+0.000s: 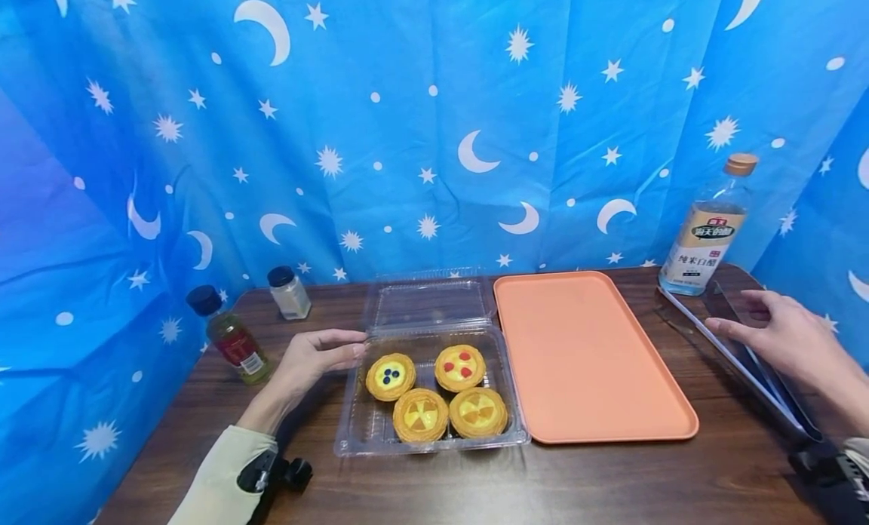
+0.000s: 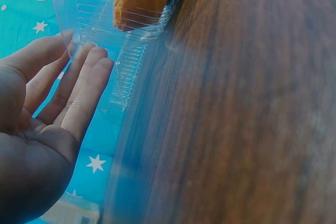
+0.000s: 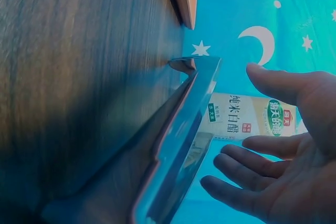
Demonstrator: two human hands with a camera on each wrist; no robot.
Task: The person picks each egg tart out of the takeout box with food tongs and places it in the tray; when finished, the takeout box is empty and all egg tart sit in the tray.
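Nearby, on the dark wooden surface [image 1: 557, 487], we find an open clear container [image 1: 370, 427] of four tarts [image 1: 420, 416]; the left hand [image 1: 312, 357] pinches its far-left rim. Just right of it lies an orange tray [image 1: 591, 359]. Right of the tray lie metal tongs [image 1: 760, 388], joined end toward us, long axis slanting away and leftward to the foot of a tall bottle [image 1: 706, 238]. The right hand [image 1: 781, 329] is much the nearer to them, just above their far half, thumb and fingers parted, holding nothing; we see a gap beneath. Left of the left hand stand a dark-capped bottle [image 1: 237, 345] and a small jar [image 1: 292, 296]. Behind everything hangs a blue moon-and-star cloth [image 1: 400, 178].
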